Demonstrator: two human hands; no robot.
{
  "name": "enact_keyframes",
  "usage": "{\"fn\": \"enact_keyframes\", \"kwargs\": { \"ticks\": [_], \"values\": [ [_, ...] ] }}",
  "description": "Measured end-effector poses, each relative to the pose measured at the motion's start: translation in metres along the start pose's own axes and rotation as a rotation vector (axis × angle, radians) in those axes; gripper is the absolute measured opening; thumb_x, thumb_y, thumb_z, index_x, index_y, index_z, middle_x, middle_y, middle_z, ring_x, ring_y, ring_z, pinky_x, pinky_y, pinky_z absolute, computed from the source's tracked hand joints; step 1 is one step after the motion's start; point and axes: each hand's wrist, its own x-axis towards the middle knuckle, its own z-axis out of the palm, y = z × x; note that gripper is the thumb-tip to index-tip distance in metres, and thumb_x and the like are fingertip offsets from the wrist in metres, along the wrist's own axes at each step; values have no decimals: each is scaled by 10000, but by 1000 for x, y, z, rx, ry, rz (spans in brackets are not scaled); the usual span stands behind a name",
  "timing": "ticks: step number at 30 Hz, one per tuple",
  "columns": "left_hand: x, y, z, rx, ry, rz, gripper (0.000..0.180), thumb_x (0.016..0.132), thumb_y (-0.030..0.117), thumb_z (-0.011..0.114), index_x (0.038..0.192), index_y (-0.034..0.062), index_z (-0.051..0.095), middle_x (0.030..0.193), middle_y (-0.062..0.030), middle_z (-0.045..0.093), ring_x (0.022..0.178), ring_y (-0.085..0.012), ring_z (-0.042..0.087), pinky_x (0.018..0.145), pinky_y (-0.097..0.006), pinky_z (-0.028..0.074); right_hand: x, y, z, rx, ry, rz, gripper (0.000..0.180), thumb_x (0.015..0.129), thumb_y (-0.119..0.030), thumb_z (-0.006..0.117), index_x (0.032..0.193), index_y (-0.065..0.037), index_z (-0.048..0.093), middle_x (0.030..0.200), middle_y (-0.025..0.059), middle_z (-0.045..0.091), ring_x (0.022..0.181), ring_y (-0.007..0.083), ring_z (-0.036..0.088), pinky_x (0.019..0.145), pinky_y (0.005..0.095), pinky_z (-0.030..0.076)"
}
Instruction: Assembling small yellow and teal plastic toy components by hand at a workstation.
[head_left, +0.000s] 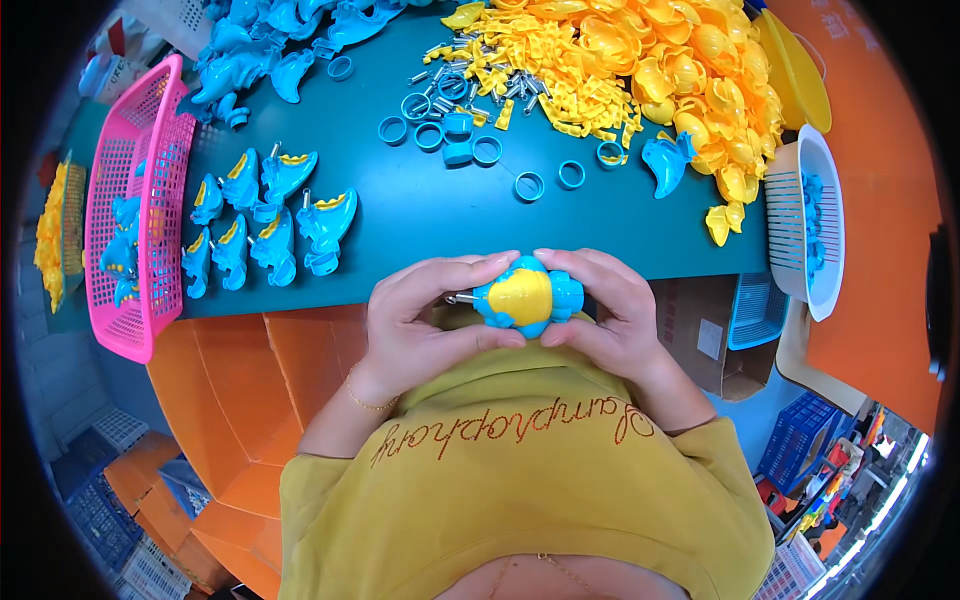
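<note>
One blue-and-yellow toy (525, 297) is held up just past the near edge of the green table (400, 225), in front of the person's chest, lying sideways with one metal pin sticking out of its left end. Two hands have it. The left hand (432, 312) is curled around the left end, forefinger along the top and thumb underneath, parted only by the toy's thickness; the right hand (612, 308) closes on the other end the same way, thumb below, fingers above.

Beyond them, to the left, seven blue half-bodies with yellow strips (231, 252) lie in two uneven rows (metal pins show on several). I count eleven blue rings (529, 186), most grouped near the middle and one apart toward the upper left. A single blue shell (667, 163) lies beside the heap of yellow shells (700, 80). The small yellow parts (540, 50) and the blue pile (290, 35) overlap too much to count.

One pink basket (165, 230) stands at the table's left and one white basket (825, 260) at its right, each with blue pieces inside.
</note>
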Motion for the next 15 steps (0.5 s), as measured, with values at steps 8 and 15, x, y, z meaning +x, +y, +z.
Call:
{"fn": "enact_keyframes", "kwargs": {
  "ticks": [8,15],
  "values": [
    [7,1,8,62,111,-244,627,769,94,934,1347,46,696,1279,-110,719,1178,-220,685,1049,-348,535,-4,14,9,39,163,20,692,778,-156,934,1383,0,637,1352,161,655,1160,271,664,966,387,538],
    [26,1,15,829,-48,93,880,702,327,964,1445,37,590,1158,-130,720,1015,-309,666,916,-420,523,1,33,21,-369,334,-227,635,690,-137,978,1213,-78,624,1305,181,695,1122,382,683,971,469,537]
  ]
}}
